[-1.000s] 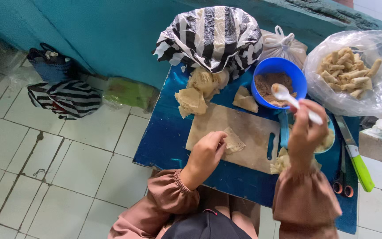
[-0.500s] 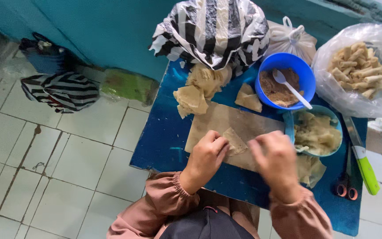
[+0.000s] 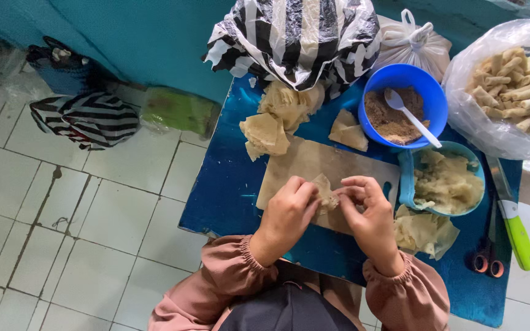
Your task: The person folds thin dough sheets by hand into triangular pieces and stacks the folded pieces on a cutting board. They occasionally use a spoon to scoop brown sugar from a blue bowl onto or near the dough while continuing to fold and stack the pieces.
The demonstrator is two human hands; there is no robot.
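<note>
A: Both sets of fingers now pinch the thin wrapper [image 3: 324, 191], the left hand [image 3: 286, 211] and right hand [image 3: 366, 214] meeting over the wooden board [image 3: 302, 165] near the person.

B: A second ago the right hand held the white spoon [image 3: 409, 116]; that now rests in the blue bowl [image 3: 427, 92], far right on the counter [image 3: 228, 190]. Filling looks done, folding begun.

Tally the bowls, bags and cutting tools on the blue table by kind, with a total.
Bowls: 2, a blue bowl and a teal bowl
Plastic bags: 3, a striped bag, a white bag, a clear bag
Cutting tools: 2, a green-handled knife and scissors
Total: 7
</note>
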